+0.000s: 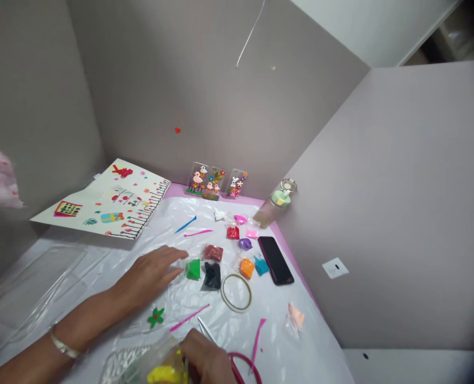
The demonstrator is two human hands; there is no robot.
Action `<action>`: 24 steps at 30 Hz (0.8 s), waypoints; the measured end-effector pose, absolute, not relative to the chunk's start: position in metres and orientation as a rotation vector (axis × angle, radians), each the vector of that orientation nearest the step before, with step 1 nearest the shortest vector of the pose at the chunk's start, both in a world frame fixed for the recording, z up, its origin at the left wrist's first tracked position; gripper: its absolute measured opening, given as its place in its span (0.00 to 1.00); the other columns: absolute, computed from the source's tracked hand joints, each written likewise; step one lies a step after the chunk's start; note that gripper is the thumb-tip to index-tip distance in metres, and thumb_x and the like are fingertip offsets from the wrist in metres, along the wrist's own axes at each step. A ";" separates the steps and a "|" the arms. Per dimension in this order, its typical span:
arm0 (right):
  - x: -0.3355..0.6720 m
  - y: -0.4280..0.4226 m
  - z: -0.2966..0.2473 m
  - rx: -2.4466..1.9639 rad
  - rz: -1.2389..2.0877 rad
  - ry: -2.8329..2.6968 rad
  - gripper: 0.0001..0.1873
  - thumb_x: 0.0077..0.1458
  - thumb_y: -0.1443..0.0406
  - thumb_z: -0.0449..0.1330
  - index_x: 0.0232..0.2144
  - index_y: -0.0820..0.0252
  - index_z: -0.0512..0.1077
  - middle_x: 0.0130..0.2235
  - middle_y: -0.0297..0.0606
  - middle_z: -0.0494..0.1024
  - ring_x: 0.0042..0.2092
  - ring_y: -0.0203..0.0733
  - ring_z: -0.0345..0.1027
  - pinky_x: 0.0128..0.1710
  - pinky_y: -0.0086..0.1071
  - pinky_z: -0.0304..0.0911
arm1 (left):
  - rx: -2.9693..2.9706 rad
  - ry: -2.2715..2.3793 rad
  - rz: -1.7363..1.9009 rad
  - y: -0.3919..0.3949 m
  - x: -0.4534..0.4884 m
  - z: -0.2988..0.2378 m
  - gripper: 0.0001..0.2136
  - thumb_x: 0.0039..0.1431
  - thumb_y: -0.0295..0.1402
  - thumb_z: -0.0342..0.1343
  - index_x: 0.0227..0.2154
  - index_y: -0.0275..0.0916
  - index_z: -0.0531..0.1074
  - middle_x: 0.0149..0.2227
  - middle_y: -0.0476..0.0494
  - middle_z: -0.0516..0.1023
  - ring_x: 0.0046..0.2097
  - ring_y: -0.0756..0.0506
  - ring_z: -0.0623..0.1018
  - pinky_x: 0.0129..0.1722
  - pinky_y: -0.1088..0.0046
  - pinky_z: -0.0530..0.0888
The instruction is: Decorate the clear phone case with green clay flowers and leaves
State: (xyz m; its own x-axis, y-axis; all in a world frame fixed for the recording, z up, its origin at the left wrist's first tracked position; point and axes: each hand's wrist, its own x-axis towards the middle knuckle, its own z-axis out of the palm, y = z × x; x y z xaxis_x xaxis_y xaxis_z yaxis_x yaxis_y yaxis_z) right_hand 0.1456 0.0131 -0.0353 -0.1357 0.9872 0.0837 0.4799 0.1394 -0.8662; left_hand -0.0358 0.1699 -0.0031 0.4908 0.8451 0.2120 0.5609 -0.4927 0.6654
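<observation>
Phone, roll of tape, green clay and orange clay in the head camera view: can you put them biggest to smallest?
1. The black phone
2. The roll of tape
3. The green clay packet and the orange clay packet look about the same, so I can't rank them.

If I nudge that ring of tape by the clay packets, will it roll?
The ring of tape lies flat on the plastic sheet, so it will probably slide, not roll. Its narrow band looks light, so it should move easily. Stood on edge, it would likely roll.
</observation>
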 end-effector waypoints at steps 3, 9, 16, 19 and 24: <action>0.155 0.017 -0.019 -1.363 0.999 -1.744 0.32 0.55 0.36 0.71 0.28 0.58 0.74 0.28 0.32 0.75 0.28 0.33 0.64 0.26 0.27 0.50 | 2.168 1.165 0.798 0.173 -0.045 0.006 0.19 0.71 0.43 0.54 0.59 0.45 0.78 0.62 0.39 0.83 0.63 0.35 0.79 0.65 0.55 0.75; 0.162 0.024 0.007 -1.389 1.054 -1.748 0.22 0.60 0.46 0.72 0.32 0.57 0.76 0.31 0.33 0.76 0.32 0.36 0.67 0.28 0.25 0.55 | 1.977 1.011 0.668 0.123 -0.073 0.030 0.12 0.75 0.45 0.55 0.40 0.49 0.81 0.44 0.51 0.85 0.48 0.45 0.84 0.51 0.74 0.79; 0.152 0.030 0.009 -1.505 1.076 -1.759 0.16 0.54 0.59 0.76 0.30 0.58 0.73 0.30 0.29 0.72 0.32 0.34 0.64 0.29 0.26 0.50 | 1.815 1.029 0.812 0.073 -0.076 0.023 0.09 0.72 0.43 0.59 0.39 0.54 0.85 0.39 0.53 0.84 0.44 0.45 0.83 0.47 0.74 0.78; 0.150 0.032 0.013 -1.501 1.093 -1.747 0.14 0.54 0.62 0.75 0.30 0.58 0.73 0.31 0.29 0.72 0.32 0.34 0.63 0.30 0.26 0.51 | 1.841 1.065 0.876 0.072 -0.081 0.015 0.07 0.70 0.42 0.61 0.43 0.55 0.84 0.43 0.53 0.86 0.47 0.46 0.84 0.49 0.76 0.79; 0.147 0.034 0.015 -1.462 1.071 -1.748 0.18 0.53 0.57 0.77 0.29 0.59 0.74 0.29 0.28 0.72 0.31 0.33 0.63 0.29 0.26 0.49 | 1.756 1.052 0.725 0.077 -0.086 0.012 0.14 0.72 0.47 0.57 0.36 0.50 0.85 0.38 0.49 0.87 0.42 0.44 0.85 0.44 0.74 0.80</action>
